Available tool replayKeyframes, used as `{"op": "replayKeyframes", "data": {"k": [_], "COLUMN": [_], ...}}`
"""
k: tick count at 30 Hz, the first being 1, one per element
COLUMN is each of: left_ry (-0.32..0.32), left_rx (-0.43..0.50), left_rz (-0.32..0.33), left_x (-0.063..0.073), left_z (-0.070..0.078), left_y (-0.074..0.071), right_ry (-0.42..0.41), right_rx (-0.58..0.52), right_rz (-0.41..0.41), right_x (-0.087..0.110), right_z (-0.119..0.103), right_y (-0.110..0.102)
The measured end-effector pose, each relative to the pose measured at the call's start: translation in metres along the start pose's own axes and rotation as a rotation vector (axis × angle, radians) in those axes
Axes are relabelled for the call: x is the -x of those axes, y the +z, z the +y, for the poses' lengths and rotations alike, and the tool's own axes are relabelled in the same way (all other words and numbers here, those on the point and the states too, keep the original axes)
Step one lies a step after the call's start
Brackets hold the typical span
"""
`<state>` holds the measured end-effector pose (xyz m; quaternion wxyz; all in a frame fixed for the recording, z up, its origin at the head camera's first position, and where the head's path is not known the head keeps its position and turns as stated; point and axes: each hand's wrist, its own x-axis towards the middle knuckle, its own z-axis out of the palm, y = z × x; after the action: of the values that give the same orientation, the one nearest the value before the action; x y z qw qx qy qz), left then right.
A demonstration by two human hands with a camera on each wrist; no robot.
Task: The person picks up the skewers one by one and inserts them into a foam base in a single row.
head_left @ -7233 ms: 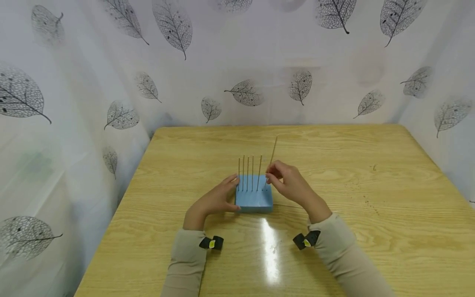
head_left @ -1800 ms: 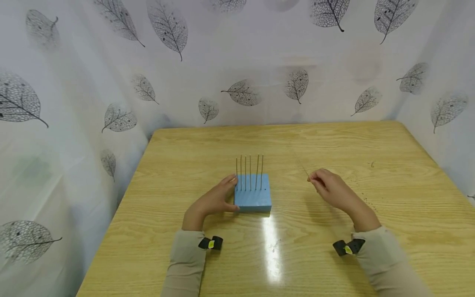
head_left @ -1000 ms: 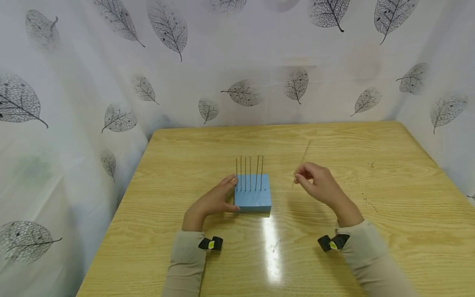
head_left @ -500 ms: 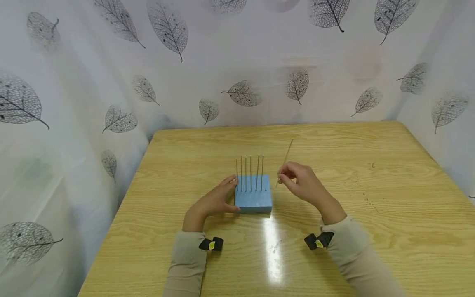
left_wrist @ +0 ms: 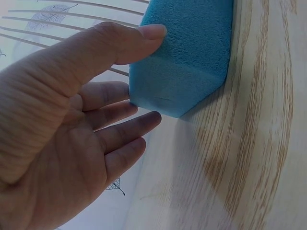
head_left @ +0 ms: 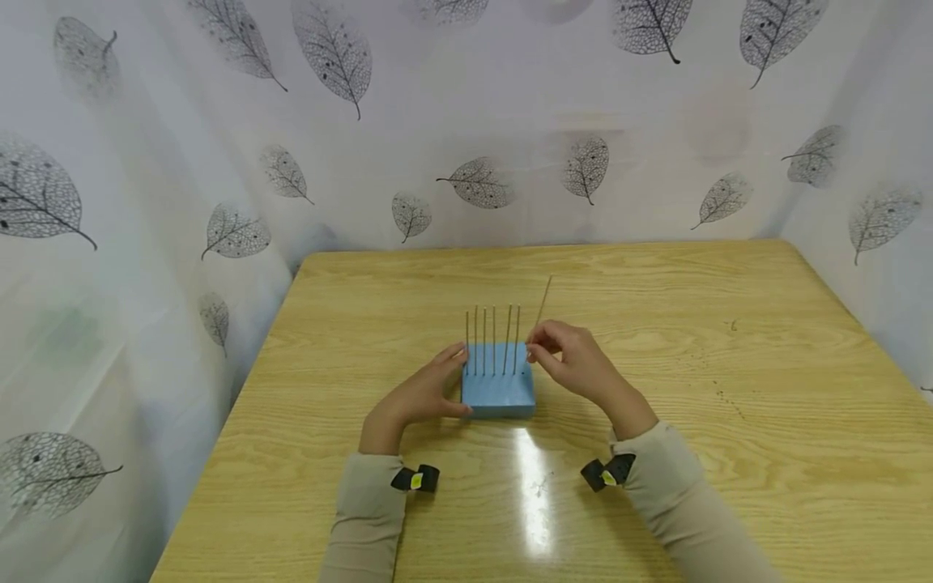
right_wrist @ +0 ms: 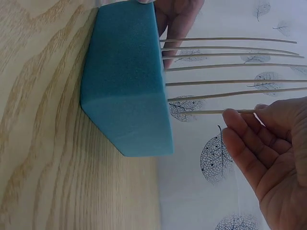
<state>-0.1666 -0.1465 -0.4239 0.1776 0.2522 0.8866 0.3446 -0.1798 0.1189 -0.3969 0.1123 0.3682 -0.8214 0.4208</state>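
Observation:
A blue foam block (head_left: 499, 397) sits on the table with several thin wooden sticks (head_left: 494, 340) standing in a row in its top. At its left side my left hand (head_left: 419, 397) holds it, thumb (left_wrist: 152, 32) on the near face and fingertips at the far left edge. My right hand (head_left: 579, 364) pinches another thin stick (head_left: 545, 300) between thumb and index finger, over the block's right edge. That stick leans to the right at its upper end. In the right wrist view, the held stick's (right_wrist: 206, 112) lower tip is close above the top face. A small dark hole (head_left: 522, 373) shows right of the row.
The wood-grain table (head_left: 328, 340) reaches back to a white curtain (head_left: 510, 105) printed with leaves. Small dark specks (head_left: 722, 393) and a tiny curved scrap (head_left: 734, 325) mark the table at the right.
Since the earliest frame, one more stick stands in the block and the loose stick at its right was picked up. Lately my right hand brought it left to the block; the left hand stayed put.

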Motion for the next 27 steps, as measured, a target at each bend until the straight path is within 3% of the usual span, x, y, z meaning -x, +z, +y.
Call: {"op": "replayKeyframes", "data": {"k": [14,27], "left_ry": [0.001,0.005], "left_rx": [-0.003,-0.013], "left_rz": [0.003,0.001], "left_x": [0.001,-0.001], "left_z": [0.003,0.001], "left_y": [-0.002,-0.001], "right_ry": [0.068,0.126], "right_rx": [0.024,0.062], "right_rz": [-0.093,-0.118], "right_x": [0.003,0.006], "right_z": [0.006,0.009], "right_y": [0.01,0.017]}}
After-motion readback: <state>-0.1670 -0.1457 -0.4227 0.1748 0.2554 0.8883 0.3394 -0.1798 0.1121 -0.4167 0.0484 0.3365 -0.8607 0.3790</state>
